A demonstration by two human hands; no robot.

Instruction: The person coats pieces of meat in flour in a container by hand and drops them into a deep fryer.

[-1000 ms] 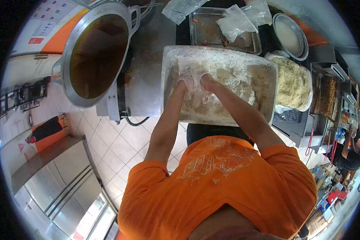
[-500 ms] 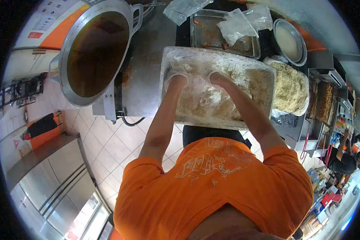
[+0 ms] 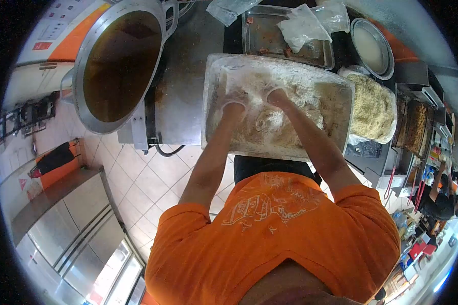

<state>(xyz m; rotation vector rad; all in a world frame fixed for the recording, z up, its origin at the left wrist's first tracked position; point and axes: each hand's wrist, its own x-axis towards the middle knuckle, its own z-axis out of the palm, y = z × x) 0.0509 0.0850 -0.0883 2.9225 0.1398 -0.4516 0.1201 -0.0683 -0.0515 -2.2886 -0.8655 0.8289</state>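
Left hand [image 3: 236,96] and right hand [image 3: 274,92] in tub [image 3: 269,153], long axis crosswise; flour [image 3: 263,122] lies between and rightward, right hand nearer its rightward spread; finger opening, hold indiscernible.

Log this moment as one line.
left hand: in loose white powder; right hand: in same powder; container: pale rectangular tub; left of tub: round silver metal pot, brown liquid

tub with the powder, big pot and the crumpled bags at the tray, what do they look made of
Tub: perhaps plastic, dull and cloudy; pale powder coats it, so metal isn't ruled out.
Pot: metal, possibly aluminium, with a satin grey finish; its rim looks silvery.
Bags: probably thin plastic, glossy and see-through, judging by bright creases.
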